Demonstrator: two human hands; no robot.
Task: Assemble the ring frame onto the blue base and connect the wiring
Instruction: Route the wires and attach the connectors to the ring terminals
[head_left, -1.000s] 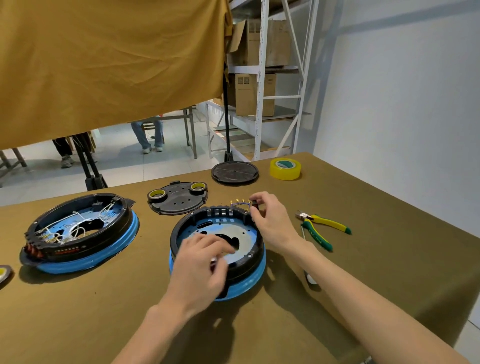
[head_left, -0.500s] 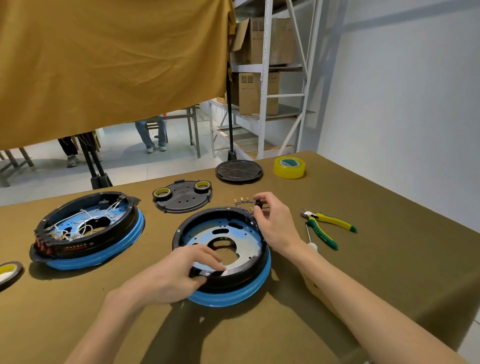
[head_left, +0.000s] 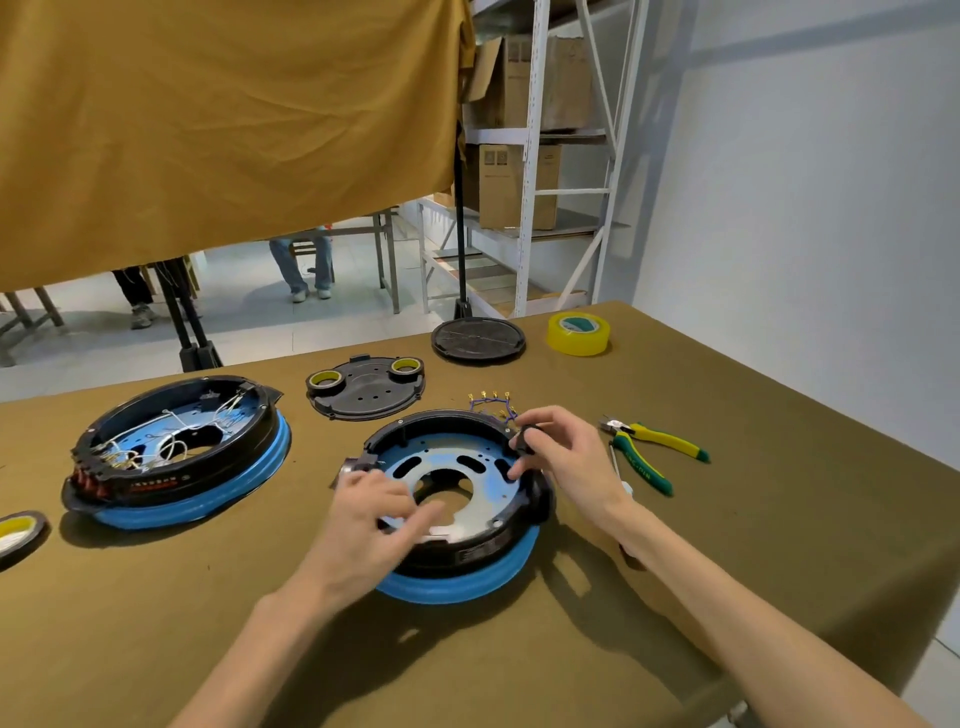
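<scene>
The black ring frame (head_left: 441, 422) sits on the blue base (head_left: 457, 586) at the middle of the table, with a bluish metal plate inside it. My left hand (head_left: 371, 519) lies over the ring's near-left rim, its fingers stretched across the plate and blurred by motion. At the ring's far-right rim my right hand (head_left: 569, 457) pinches a small black connector (head_left: 523, 439) between thumb and fingers. A bundle of wires with gold terminals (head_left: 491, 402) lies just behind the ring.
A second ring and blue base with white wiring (head_left: 176, 452) stands at the left. Behind are a black cover with two tape rolls (head_left: 369, 395), a round black disc (head_left: 478, 340) and yellow tape (head_left: 577, 333). Pliers (head_left: 649, 452) lie at the right.
My left hand has slid from the ring's near rim toward its left side. The right hand has stayed at the far-right rim, pinching the connector.
</scene>
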